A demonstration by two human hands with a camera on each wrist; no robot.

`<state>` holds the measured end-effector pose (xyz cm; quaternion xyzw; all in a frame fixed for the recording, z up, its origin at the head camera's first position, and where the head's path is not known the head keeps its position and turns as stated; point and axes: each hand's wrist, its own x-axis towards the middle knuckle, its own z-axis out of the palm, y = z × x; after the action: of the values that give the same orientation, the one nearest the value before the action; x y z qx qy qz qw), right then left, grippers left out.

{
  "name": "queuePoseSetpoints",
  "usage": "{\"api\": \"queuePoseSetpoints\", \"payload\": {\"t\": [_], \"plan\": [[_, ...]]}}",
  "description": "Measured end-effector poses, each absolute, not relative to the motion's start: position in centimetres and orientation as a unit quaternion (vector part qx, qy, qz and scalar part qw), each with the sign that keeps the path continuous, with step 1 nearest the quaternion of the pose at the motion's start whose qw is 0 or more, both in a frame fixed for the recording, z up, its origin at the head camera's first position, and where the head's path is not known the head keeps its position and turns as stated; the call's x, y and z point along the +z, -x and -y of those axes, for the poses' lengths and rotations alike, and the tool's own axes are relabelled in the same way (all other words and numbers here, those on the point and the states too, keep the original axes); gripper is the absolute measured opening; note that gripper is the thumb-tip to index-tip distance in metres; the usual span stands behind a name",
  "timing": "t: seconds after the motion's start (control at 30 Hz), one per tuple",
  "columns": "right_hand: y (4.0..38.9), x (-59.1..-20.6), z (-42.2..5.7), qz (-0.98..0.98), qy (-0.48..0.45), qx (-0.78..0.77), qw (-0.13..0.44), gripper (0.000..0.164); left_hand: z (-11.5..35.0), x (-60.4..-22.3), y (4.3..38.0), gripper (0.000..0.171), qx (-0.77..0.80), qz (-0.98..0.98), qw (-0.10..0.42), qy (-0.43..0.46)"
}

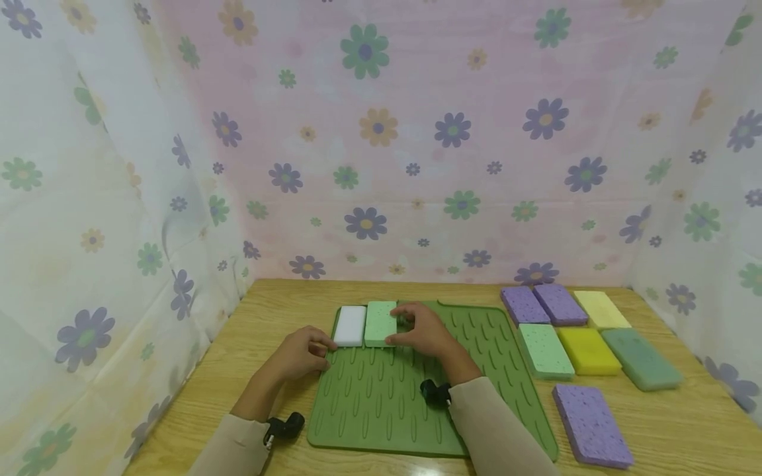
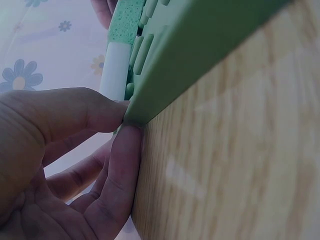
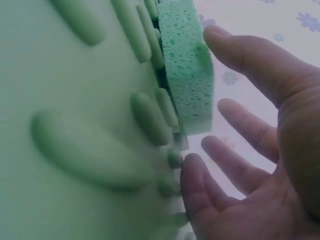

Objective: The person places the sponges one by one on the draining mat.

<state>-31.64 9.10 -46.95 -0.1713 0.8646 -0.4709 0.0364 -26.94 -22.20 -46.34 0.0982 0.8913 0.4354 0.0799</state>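
Observation:
A white sponge (image 1: pixel 350 326) and a speckled light-green sponge (image 1: pixel 381 324) lie side by side at the far left of a ridged green mat (image 1: pixel 381 410). My right hand (image 1: pixel 424 330) is at the green sponge's right side, thumb tip by its near corner. The right wrist view shows the fingers spread, with a gap between them and the green sponge (image 3: pixel 187 70). My left hand (image 1: pixel 300 354) rests at the mat's left edge beside the white sponge. In the left wrist view its thumb and a bent finger touch the mat's side (image 2: pixel 165 85), close to the table.
Several sponges lie right of the mat on the wooden table (image 1: pixel 196 410): purple (image 1: pixel 524 304), pale yellow (image 1: pixel 601 309), light green (image 1: pixel 546 350), bright yellow (image 1: pixel 589 350) and grey-green (image 1: pixel 641 358). Another purple sponge (image 1: pixel 592 425) lies nearer. A flowered cloth (image 1: pixel 417 145) encloses the table's back and sides.

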Motion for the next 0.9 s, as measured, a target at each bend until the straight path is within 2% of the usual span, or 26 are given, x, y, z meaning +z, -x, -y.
{"api": "queuePoseSetpoints", "payload": {"t": [0.37,0.9], "plan": [[30.6,-44.6,-10.3,-0.884,0.208,-0.418,0.032,0.066,22.3,-46.3,26.8,0.026,0.431,-0.893,0.077,-0.105],[27.7,-41.9,-14.8,-0.900,0.250,-0.356,0.016,0.069,22.4,-46.6,27.0,0.025,0.437,-0.890,0.076,-0.109]]}}
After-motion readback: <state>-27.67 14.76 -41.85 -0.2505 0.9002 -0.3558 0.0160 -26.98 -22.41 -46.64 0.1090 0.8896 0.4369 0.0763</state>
